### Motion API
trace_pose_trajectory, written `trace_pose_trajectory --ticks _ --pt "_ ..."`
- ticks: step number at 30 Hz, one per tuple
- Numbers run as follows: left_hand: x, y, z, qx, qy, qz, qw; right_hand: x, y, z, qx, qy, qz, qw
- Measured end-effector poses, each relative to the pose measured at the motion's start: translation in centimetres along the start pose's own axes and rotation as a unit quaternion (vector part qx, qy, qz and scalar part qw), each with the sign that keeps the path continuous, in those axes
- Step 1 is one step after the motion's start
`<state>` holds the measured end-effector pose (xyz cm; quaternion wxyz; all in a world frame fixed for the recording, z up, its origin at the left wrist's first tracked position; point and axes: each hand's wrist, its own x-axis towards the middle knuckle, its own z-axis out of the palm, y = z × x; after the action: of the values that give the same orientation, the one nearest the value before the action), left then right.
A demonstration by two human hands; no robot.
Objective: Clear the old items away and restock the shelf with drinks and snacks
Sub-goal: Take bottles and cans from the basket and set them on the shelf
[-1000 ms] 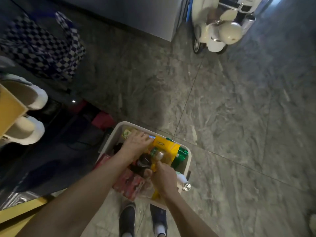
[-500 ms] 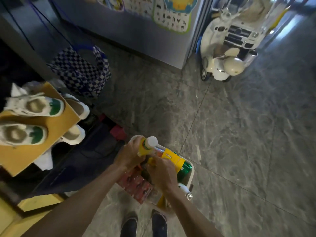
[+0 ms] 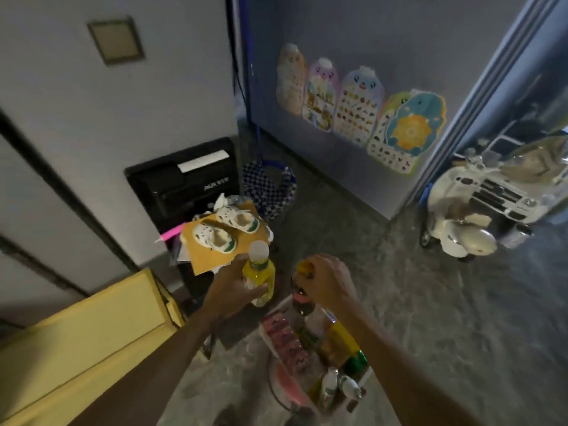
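We see the left hand (image 3: 233, 287) wrapped round the lower body of a yellow bottle (image 3: 259, 273), with fingers and thumb curled firmly about it. The bottle stands upright in the grip. Its long axis runs nearly vertical in the frame and its white cap (image 3: 259, 250) points up and away from us.

Just beside it, the right hand (image 3: 329, 281) clamps from above on the top of a dark bottle (image 3: 302, 301), fingers bent over the neck. The cap (image 3: 304, 267) seems orange, though the fingers cover most of it. This bottle hangs cap-up, its long axis close to vertical with the base pointing down at the bin. The two bottles are near one another but do not touch.

Both are held in the air above the far end of a pale bin (image 3: 271, 368) that sits on the grey stone floor (image 3: 445, 318). In the bin we make out a red pack (image 3: 284, 341), a yellow-and-green packet (image 3: 342, 341) and some small bottles (image 3: 329, 385), blurred and crowded together.

To the left of the arms is a yellow unit (image 3: 92, 333). Beyond the left hand a tan board (image 3: 212, 259) carries a pair of small white shoes (image 3: 227, 229). Behind it are a black appliance (image 3: 184, 182) against the wall and a checked bag (image 3: 267, 192). Farther right, picture charts (image 3: 359, 109) hang on a blue-grey panel, and a cream toy scooter (image 3: 461, 232) stands well apart from the bin.
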<state>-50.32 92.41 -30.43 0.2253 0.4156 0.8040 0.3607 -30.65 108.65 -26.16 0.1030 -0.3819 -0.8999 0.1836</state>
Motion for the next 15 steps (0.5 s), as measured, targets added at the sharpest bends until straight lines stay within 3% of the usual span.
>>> trace_pose_trajectory --ticks 6,11,15 --pt "-5.5 -3.8 -11.2 0.022 0.105 -0.076 0.991 4.3 -12.0 -1.9 0.020 -0.019 -0.120 0.992" --pt "-11.9 -10.0 -20.2 -0.013 0.203 -0.124 0.971 5.6 -23.6 1.6 0.029 -0.022 -0.210 0.977" --pt "-16.3 -15.1 -25.4 -0.001 0.256 -0.162 0.953 5.5 -32.2 6.0 0.051 -0.061 -0.233 0.969"
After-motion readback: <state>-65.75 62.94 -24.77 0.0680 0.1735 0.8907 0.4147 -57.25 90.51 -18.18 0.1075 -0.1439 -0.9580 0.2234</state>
